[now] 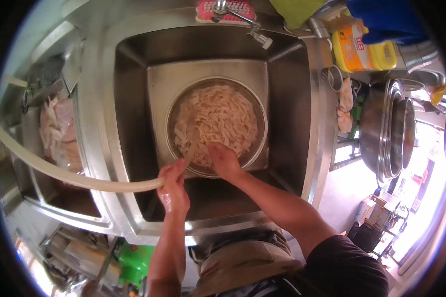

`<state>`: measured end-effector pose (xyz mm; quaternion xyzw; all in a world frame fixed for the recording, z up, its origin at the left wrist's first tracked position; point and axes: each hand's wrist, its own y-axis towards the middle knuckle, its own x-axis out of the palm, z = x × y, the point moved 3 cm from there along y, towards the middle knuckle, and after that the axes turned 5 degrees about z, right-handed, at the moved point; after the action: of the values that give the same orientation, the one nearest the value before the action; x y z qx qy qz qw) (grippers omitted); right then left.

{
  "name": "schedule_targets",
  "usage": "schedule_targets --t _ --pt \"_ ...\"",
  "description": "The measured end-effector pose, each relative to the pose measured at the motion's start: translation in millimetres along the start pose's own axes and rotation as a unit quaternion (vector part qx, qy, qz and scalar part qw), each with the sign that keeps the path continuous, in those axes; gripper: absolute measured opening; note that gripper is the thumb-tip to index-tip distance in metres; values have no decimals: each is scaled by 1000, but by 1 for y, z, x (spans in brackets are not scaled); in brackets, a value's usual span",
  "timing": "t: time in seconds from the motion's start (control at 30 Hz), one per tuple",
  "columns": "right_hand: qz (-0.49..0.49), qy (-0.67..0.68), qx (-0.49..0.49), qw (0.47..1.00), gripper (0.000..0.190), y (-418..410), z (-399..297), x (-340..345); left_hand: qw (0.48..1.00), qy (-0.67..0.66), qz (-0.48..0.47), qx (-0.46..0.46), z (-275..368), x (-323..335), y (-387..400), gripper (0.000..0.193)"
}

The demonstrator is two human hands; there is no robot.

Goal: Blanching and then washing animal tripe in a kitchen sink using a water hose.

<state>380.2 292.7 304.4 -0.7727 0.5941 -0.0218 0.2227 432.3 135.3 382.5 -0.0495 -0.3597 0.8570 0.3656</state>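
Note:
My left hand grips a pale flexible hose near its end, at the left front of a round metal bowl. Water runs from the hose over pale, thin strips of what looks like raw meat in the bowl. The bowl stands on the floor of a stainless steel sink. My right hand is at the bowl's front edge, its fingers reaching over the strips and partly hidden; whether they hold any cannot be told.
Above the sink's far edge is a metal faucet, with a pink brush behind it. A second basin at left holds large pale meat pieces. At right are a yellow jug and stacked metal bowls.

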Motion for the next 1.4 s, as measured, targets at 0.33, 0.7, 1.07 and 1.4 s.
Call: schedule_targets --t 0.33,0.7,1.07,1.4 --pt "-172 -534 -114 820 37 77 78 6 999 -23 -27 19 -4 -59 -3 33" --pt "-186 -464 49 865 35 91 108 -4 999 -8 -6 -52 -11 -46 22 19" --pt "3 200 241 950 45 25 -60 -59 993 -100 -27 -64 -1 -63 8 14" --pt "-54 -140 64 987 36 2 -51 -69 996 -76 12 -54 0 -74 7 22"
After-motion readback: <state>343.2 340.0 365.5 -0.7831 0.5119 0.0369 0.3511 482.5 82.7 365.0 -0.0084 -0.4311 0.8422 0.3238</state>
